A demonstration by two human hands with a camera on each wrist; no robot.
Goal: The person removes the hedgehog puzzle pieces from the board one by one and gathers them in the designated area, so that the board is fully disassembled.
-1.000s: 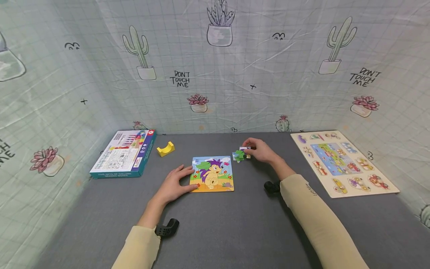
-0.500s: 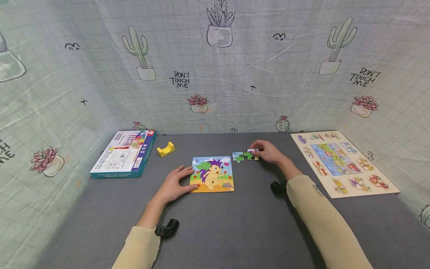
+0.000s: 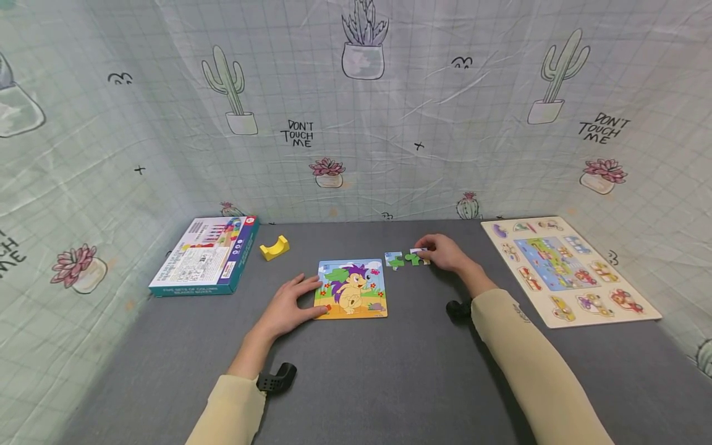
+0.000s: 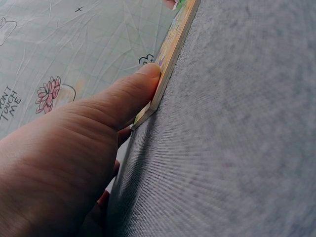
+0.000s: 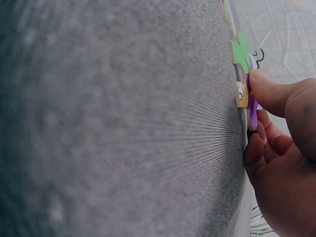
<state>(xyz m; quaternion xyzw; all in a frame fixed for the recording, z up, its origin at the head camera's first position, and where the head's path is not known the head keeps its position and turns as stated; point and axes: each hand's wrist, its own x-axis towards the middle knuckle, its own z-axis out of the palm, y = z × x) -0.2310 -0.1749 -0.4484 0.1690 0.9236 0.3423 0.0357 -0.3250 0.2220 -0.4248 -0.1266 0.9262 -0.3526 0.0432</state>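
Head view: gray desk [image 3: 356, 383], far edge against a cloth wall [image 3: 400, 188] printed with cacti. Flat near the middle of the desk, a square hedgehog puzzle [image 3: 352, 289]. At its left edge, the left hand [image 3: 286, 304], thumb and forefinger spread wide, thumb tip touching close to the near left corner. Just off the puzzle's far right corner, a blue-and-green piece [image 3: 394, 261]; slightly further right, the right hand [image 3: 440, 252], thumb and finger narrowed in a pinch on a piece partly purple [image 5: 253, 117] in the right wrist view, with a green part [image 5: 240, 52] and a beige piece with an eye [image 5: 241, 94] beside it. Toward the desk's far left corner, a teal-sided box [image 3: 203, 259], then a curved yellow block [image 3: 275, 248]. Toward the far right corner, a wooden picture board [image 3: 601, 319], lying flat.
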